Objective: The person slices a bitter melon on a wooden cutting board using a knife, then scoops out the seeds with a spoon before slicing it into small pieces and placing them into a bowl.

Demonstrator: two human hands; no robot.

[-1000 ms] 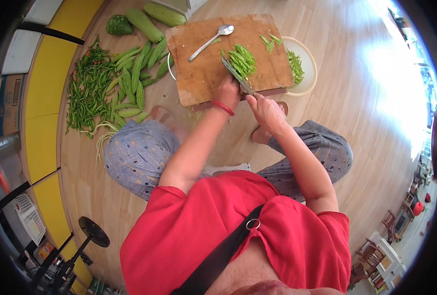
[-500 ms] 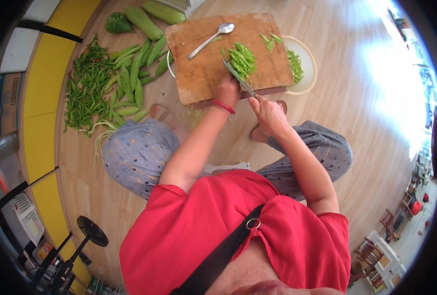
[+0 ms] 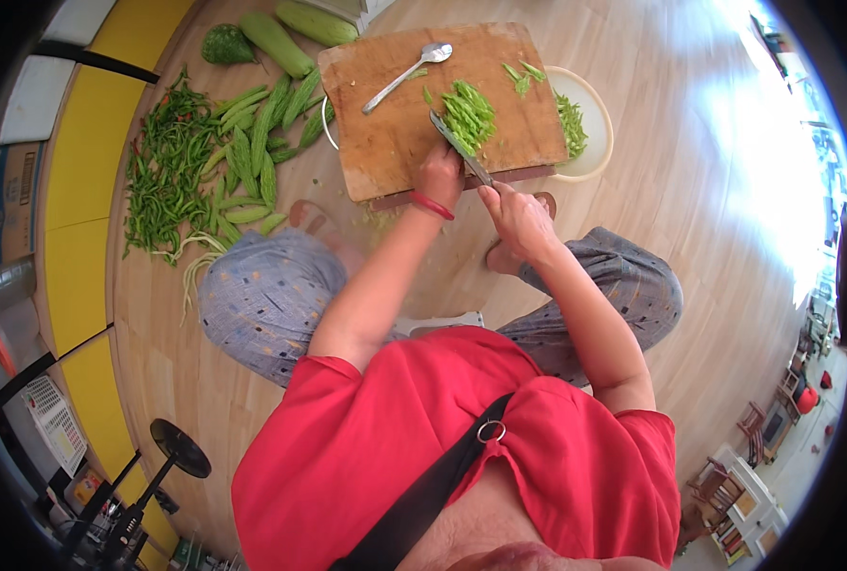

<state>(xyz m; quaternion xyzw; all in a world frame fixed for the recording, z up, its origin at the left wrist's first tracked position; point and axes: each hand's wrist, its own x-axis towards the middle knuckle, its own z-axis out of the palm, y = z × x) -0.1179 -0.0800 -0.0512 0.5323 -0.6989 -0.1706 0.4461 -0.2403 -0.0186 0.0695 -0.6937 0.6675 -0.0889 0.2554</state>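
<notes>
My right hand is wrapped round the handle of a kitchen knife, whose blade slants up and to the left over the wooden cutting board. Close beside the blade, at the board's near edge, my left hand has its fingers curled in. Whatever those fingers hold is hidden under the hand. Right past the blade lies a heap of thin green bitter melon slices. A metal spoon rests near the board's far side, and a few loose slices lie at its far right.
Partly under the board, a pale basin holds more slices. On the floor to the left are whole bitter melons, a spread of green chili peppers, long beans and large gourds. My sandalled feet stand near the board.
</notes>
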